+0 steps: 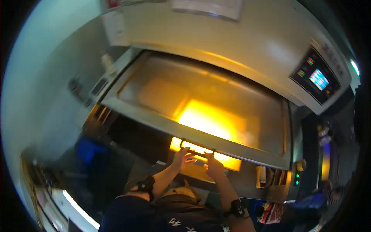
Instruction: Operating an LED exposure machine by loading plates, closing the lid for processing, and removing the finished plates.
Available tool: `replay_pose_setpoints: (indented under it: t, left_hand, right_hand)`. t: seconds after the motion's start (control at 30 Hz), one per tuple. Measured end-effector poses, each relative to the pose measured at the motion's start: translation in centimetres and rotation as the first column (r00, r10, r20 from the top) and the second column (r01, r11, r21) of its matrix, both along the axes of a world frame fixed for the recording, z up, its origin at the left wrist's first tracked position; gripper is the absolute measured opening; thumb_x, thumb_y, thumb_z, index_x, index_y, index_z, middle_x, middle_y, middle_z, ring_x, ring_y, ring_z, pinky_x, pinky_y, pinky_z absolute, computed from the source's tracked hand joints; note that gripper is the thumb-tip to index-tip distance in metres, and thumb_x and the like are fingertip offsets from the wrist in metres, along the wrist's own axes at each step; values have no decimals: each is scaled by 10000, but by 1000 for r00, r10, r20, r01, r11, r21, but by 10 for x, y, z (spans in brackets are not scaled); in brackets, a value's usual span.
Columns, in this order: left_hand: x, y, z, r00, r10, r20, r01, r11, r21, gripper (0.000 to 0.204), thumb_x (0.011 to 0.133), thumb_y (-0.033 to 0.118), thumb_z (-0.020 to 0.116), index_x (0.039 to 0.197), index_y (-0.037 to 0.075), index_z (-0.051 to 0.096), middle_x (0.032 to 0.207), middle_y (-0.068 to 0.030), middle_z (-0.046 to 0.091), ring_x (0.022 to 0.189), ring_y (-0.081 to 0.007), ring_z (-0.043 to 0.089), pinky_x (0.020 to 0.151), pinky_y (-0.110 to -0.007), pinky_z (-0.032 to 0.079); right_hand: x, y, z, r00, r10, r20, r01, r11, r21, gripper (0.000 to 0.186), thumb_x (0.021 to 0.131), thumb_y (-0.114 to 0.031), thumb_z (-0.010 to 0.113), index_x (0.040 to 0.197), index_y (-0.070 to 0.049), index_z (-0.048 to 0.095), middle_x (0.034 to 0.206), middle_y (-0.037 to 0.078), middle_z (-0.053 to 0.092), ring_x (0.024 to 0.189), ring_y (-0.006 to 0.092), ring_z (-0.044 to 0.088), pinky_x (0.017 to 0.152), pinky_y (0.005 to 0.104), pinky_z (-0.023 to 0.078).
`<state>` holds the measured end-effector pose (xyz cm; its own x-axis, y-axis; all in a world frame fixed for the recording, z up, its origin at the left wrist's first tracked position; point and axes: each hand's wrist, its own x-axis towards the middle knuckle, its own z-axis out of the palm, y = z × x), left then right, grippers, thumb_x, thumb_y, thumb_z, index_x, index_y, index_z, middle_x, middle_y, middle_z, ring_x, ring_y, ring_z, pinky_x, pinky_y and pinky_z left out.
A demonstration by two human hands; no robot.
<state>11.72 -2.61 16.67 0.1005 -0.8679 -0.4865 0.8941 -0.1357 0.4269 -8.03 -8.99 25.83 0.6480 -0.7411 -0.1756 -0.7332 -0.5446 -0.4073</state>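
Note:
A machine with a broad metal framed panel (146,90) glows yellow near its middle. On the front edge of this panel is a dark bar handle (198,150), with bright light around and below it. My left hand (182,160) holds the handle near its left end, thumb at the bar and some lower fingers spread. Toward the right end, my right hand (212,166) also grips it, its lower fingers loosely curled and partly hidden. The exact finger contact is blurred by glare.
The upper housing (247,46) carries a control panel (313,73) with a small screen. A pale wall (42,65) stands left. Beige items (261,176) lie right of my hands, near green lit buttons (297,178). A bright light strip (79,208) is lower left.

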Motion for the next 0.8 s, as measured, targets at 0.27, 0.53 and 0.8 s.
replay_pose_setpoints:
  t: [0.27, 0.53, 0.8]
  left_hand:
    - [-6, 100, 15, 994, 0, 107, -17, 988, 152, 247, 856, 215, 700, 1039, 109, 573, 992, -56, 607, 891, -218, 597, 816, -475, 526]
    - [2, 175, 17, 938, -343, -44, 345, 922, 174, 307, 891, 291, 624, 1134, 115, 560, 1082, -114, 578, 1010, -312, 566, 890, -474, 500]
    - [31, 178, 7, 884, -442, -153, 440, 897, -46, 335, 944, 296, 515, 1122, 21, 583, 1071, -139, 643, 1010, -253, 623, 879, -449, 521]
  right_hand:
    - [-10, 142, 14, 994, -104, 45, 104, 995, -3, 600, 812, -253, 684, 1328, -93, 423, 1358, 126, 465, 1041, 374, 614, 837, 458, 521]
    - [-28, 235, 24, 919, -353, 174, 333, 933, 135, 560, 816, -240, 670, 1311, -101, 446, 1270, 202, 545, 1063, 418, 594, 862, 502, 491]
    - [4, 243, -4, 934, -358, -3, 356, 929, -100, 330, 797, -176, 665, 1107, -81, 605, 940, 144, 675, 847, 333, 689, 679, 428, 547]
